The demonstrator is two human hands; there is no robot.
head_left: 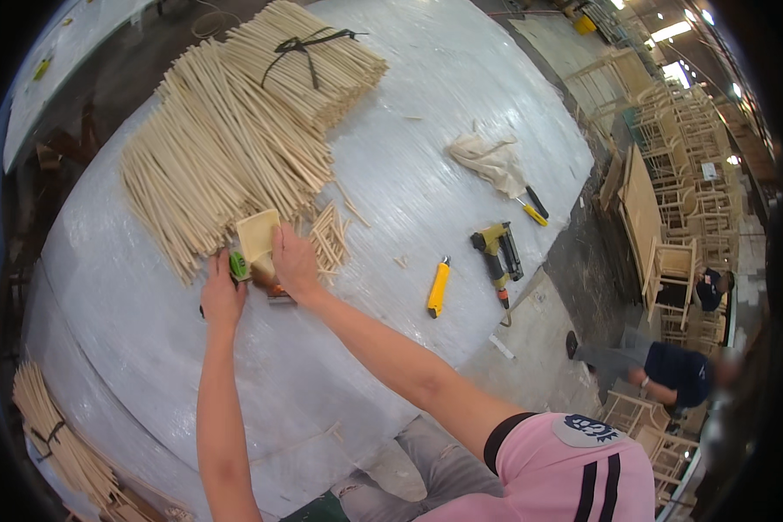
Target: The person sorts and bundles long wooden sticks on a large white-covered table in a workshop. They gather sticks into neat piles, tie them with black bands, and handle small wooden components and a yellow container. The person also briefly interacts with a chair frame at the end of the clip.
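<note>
Close together near the lower edge of a large pile of thin pale sticks (226, 148), both my hands work at one spot. My left hand (224, 294) is closed at a small bright-green object (238, 265) whose kind I cannot make out. A pale yellow, flat-sided piece (257, 233) is gripped at its right edge by my right hand (297, 261). Between the hands and partly covered sits a brown thing (265, 280) with a metal-looking edge. Short cut stick pieces (329, 242) lie just past my right hand.
The plastic-wrapped table (383, 348) carries a yellow utility knife (439, 289), a hosed nail gun (498, 254), a cloth (487, 163) and a yellow-black hand tool (532, 209). A tied stick bundle (61, 435) lies lower left. Wooden chair frames (683, 174) and another person (670, 370) are at right.
</note>
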